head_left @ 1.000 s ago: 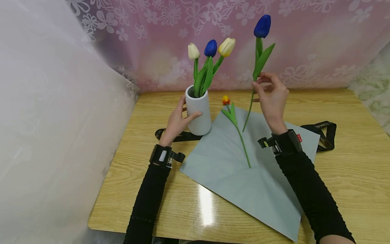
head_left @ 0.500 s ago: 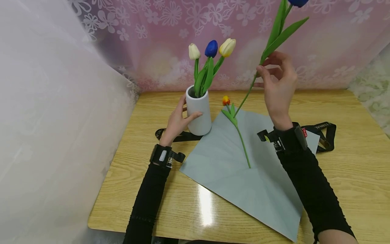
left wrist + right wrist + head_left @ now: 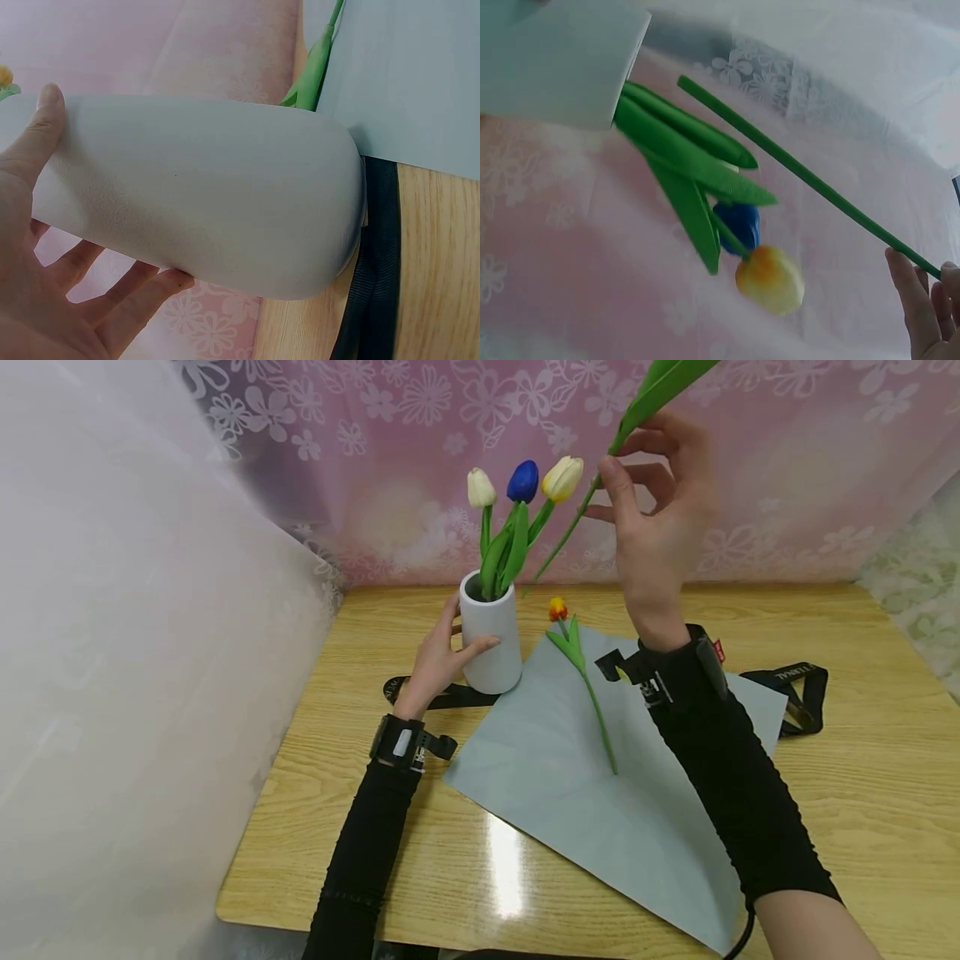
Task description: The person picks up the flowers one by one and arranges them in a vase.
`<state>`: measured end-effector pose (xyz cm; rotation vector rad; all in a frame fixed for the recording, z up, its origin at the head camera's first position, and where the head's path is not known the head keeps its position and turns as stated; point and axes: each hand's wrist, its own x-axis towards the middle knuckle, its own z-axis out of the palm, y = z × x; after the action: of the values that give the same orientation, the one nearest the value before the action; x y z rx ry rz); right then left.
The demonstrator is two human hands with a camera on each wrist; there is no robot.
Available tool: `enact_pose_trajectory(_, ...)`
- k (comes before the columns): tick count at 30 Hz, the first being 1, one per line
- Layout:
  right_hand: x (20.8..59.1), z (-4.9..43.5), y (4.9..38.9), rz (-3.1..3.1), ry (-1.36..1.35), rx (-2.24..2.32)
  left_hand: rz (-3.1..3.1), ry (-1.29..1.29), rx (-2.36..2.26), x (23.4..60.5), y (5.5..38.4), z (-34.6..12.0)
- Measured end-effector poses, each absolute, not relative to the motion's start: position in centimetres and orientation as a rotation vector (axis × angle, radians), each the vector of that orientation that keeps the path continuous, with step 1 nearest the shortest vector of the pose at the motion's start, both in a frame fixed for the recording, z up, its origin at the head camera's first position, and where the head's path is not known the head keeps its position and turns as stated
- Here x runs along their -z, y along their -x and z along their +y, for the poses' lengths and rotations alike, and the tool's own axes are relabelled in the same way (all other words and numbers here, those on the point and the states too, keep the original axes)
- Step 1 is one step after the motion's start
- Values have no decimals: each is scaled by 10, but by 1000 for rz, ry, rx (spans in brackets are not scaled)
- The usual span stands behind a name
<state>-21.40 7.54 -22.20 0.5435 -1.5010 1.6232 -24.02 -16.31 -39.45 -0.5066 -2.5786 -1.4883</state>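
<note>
My left hand holds a white vase upright at the back of the table, fingers and thumb around its side. Two pale tulips and a blue tulip stand in it. Raised to the right of the vase, my right hand pinches the stem of another tulip, just below its leaves. Its bloom lies beyond the head view's top edge. The bare stem slants down toward the vase, its lower end apart from the rim. The left wrist view shows the vase wall filling the palm.
A red-orange tulip lies on a grey-blue sheet spread over the wooden table. Black straps lie under the vase's left side and at the sheet's right corner. A pink floral curtain hangs behind.
My right hand has risen with the blue tulip and then shifted left toward the vase. The bloom has left the head view, and the stem tilts more. My left hand stays on the vase.
</note>
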Motion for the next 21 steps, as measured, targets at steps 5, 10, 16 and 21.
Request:
enact_pose_trajectory(5,221,54,221,-1461,-622,-1577,-2597,499,1460,394,239,-163)
enact_pose_trajectory(10,230,34,226,-1486,-695,-1530,-2593,505,1447,393,239,-163)
enact_pose_trajectory(16,253,18,231,-1632,-759,-1460,-2572,532,1440,393,239,-163)
enact_pose_trajectory(21,275,11,237,-1795,-782,-1327,-2564,536,1472,393,240,-164)
